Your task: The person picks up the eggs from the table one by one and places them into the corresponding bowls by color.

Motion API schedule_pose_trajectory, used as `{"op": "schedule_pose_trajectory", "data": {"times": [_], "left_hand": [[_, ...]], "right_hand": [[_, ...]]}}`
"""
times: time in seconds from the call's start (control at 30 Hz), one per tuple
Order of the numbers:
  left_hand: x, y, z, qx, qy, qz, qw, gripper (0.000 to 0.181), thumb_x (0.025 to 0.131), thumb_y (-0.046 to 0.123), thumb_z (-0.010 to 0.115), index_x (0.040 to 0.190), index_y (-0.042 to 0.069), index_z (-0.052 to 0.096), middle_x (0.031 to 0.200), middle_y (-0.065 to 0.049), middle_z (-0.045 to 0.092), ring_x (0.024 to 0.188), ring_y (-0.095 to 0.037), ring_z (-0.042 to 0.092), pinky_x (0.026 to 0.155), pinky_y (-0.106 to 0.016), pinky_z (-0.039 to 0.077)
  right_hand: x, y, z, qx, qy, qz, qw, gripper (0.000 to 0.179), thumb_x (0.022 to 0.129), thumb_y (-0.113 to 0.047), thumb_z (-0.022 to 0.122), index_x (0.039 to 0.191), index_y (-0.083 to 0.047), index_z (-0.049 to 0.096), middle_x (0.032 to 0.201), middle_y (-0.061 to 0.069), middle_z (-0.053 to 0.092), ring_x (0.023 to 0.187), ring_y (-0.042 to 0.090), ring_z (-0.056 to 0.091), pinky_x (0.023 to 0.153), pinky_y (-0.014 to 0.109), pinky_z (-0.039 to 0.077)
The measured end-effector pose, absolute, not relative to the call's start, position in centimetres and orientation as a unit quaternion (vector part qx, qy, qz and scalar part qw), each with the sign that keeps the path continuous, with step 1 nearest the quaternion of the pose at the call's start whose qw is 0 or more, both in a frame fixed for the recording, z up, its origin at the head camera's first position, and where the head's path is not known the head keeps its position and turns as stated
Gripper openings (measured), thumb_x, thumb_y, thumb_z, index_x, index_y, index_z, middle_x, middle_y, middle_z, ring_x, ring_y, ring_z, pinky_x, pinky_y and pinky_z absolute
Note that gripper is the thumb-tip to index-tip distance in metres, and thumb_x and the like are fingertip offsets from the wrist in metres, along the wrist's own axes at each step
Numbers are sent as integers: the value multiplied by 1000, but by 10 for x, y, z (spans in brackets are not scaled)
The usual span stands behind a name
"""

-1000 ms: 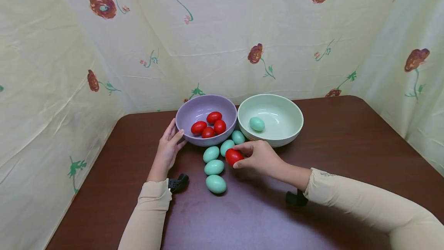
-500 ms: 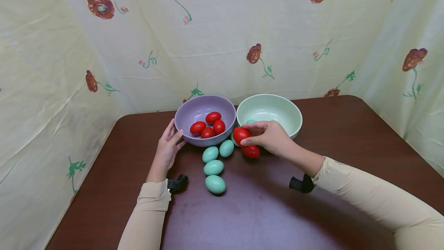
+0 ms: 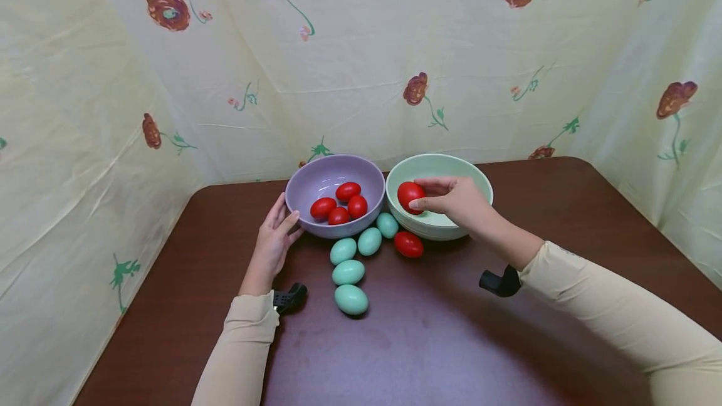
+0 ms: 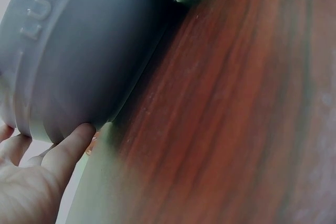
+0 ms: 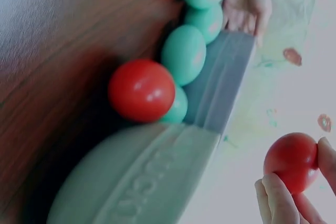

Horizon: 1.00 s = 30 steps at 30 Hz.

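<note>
My right hand (image 3: 459,202) pinches a red egg (image 3: 410,197) between thumb and fingers, overlapping the mint green bowl (image 3: 479,182) in the head view. In the right wrist view this red egg (image 5: 291,162) is above the bowl's rim. My left hand (image 3: 272,240) rests on the left side of the purple bowl (image 3: 307,174), straight fingers along its outer wall and thumb by the rim. Several red eggs (image 3: 348,191) lie in the purple bowl. The green egg seen earlier in the mint bowl is hidden behind my right hand.
On the dark wooden table (image 3: 350,356), several green eggs (image 3: 348,272) form a curved line in front of the bowls. Another red egg (image 3: 408,244) lies right before the mint bowl. A flowered cloth (image 3: 350,67) hangs behind the table.
My right hand has carried the red egg up and to the right, from above the green eggs to over the mint bowl. My left hand has stayed at the purple bowl.
</note>
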State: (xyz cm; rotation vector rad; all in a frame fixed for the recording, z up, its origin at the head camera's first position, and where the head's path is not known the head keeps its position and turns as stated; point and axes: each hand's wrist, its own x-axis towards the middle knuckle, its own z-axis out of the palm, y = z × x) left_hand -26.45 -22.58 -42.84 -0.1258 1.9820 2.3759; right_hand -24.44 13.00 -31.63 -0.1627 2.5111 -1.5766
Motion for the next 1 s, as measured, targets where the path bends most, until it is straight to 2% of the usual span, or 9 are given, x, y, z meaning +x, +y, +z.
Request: {"op": "schedule_pose_trajectory", "data": {"times": [0.07, 0.2, 0.33, 0.43, 0.57, 0.63, 0.8, 1.0], "left_hand": [[-265, -226, -428, -38, 640, 767, 22, 67, 103, 20, 53, 160, 29, 19, 169, 7, 12, 152, -20, 28, 114, -45, 41], [-266, -226, -428, -35, 641, 767, 21, 67, 103, 20, 53, 160, 28, 18, 169, 7, 12, 152, -20, 27, 114, -45, 40], [-265, -226, -428, -36, 641, 767, 20, 68, 103, 20, 53, 160, 28, 18, 169, 7, 11, 152, -20, 27, 114, -45, 40], [-264, -226, -427, -39, 640, 767, 21, 68, 103, 20, 53, 160, 28, 18, 169, 6, 11, 152, -20, 28, 114, -45, 40], [-263, -225, -427, -40, 642, 766, 25, 67, 103, 20, 53, 160, 28, 18, 169, 6, 11, 152, -21, 29, 114, -45, 40], [-263, -224, -427, -40, 642, 765, 28, 67, 103, 20, 52, 160, 28, 17, 169, 7, 11, 152, -21, 28, 114, -45, 40], [-262, -225, -426, -41, 643, 765, 26, 67, 103, 20, 52, 160, 28, 18, 169, 7, 11, 151, -20, 29, 114, -44, 40], [-261, -225, -426, -43, 644, 764, 23, 67, 103, 21, 53, 160, 29, 18, 169, 7, 11, 151, -20, 30, 114, -44, 40]], "right_hand": [[-247, 134, -315, -50, 841, -532, 85, 54, 87, -30, 76, 136, -13, 62, 131, 12, 67, 129, 25, 57, 98, 31, 48], [-254, 141, -311, -36, 848, -523, 76, 56, 87, -34, 76, 136, -13, 62, 132, 13, 66, 129, 27, 56, 102, 39, 48], [-261, 148, -311, -18, 853, -517, 69, 57, 86, -38, 77, 136, -14, 63, 131, 12, 67, 119, 24, 64, 96, 33, 53], [-266, 151, -313, -9, 843, -532, 71, 57, 87, -36, 77, 136, -12, 62, 131, 13, 67, 105, 12, 70, 95, 26, 56], [-271, 156, -318, 2, 827, -556, 76, 56, 89, -30, 75, 137, -7, 60, 133, 17, 64, 90, 0, 70, 91, 25, 57], [-274, 158, -320, 12, 825, -560, 78, 55, 90, -29, 74, 138, -7, 59, 135, 17, 63, 91, 2, 70, 89, 23, 57], [-281, 161, -323, 40, 820, -567, 70, 57, 90, -29, 74, 140, -8, 58, 139, 15, 59, 106, 13, 68, 86, 19, 57], [-287, 164, -326, 58, 816, -572, 56, 57, 89, -27, 75, 140, -7, 58, 141, 15, 57, 107, 14, 66, 87, 18, 56]]}}
